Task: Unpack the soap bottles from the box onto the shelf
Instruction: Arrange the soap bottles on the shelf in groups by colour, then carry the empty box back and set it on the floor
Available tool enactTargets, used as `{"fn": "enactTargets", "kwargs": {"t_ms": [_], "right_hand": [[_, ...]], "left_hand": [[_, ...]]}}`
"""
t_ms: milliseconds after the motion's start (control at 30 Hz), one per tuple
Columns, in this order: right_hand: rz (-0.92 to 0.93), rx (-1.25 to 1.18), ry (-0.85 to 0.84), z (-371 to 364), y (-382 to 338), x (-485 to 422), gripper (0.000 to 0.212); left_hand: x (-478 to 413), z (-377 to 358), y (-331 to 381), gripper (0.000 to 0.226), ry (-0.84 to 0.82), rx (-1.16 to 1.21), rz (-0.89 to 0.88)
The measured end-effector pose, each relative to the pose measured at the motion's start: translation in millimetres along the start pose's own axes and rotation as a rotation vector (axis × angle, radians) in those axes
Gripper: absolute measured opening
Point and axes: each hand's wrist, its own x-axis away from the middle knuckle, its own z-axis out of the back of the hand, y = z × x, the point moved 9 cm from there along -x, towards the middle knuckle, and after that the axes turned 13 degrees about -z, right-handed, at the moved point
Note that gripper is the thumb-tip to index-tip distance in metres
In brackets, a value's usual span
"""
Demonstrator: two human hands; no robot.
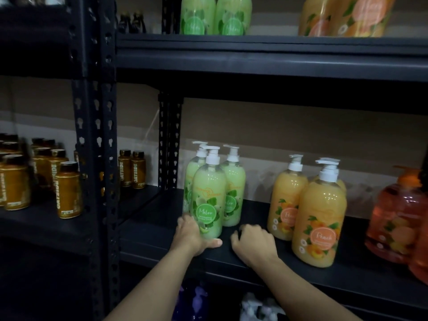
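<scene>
Head cam: I see L hand [192,235] wrapped round the base of the front Melon soap bottle [209,200], which stands upright on the middle shelf [162,230]. Two more melon bottles [234,181] sit just behind, one mostly hidden. R hand [253,243] is blurred, fingers loosely curled, gripping nothing, resting on the shelf beside it. Peach bottles [318,218] stand to the right. Red-orange bottle [393,218] is cut off at frame edge.

shelf [150,228]: melon bottles [209,193] left | peach bottles [319,212] right | small bottles [67,191] far left
</scene>
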Motion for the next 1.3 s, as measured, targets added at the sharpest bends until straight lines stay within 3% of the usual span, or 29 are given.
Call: {"fn": "enactTargets", "kwargs": {"t_ms": [200,400,533,767,1067,1200,1300], "right_hand": [[0.092,-0.09,-0.241,0,44,34,0.051],[0.086,-0.13,-0.268,42,129,91,0.056],[0.035,-0.249,-0.245,62,192,139,0.055],[-0.141,-0.243,-0.249,15,311,229,0.06],[-0.673,-0.294,-0.303,-81,430,291,0.088],[-0.889,-0.417,-0.372,-103,454,312,0.092],[-1.021,-0.412,-0.461,-111,457,326,0.055]], "left_hand": [[48,4,22,0.071,0.027,-0.186,-0.025],[125,-15,82,0.057,0.013,-0.049,-0.34],[179,-48,103,0.049,-0.074,0.037,-0.4],[256,-144,50,0.067,-0.303,0.018,-0.13],[326,-196,-71,0.104,-0.382,0.013,0.41],[344,-214,-89,0.085,-0.403,0.085,0.484],[339,-218,-88,0.049,-0.412,-0.035,0.415]]}}
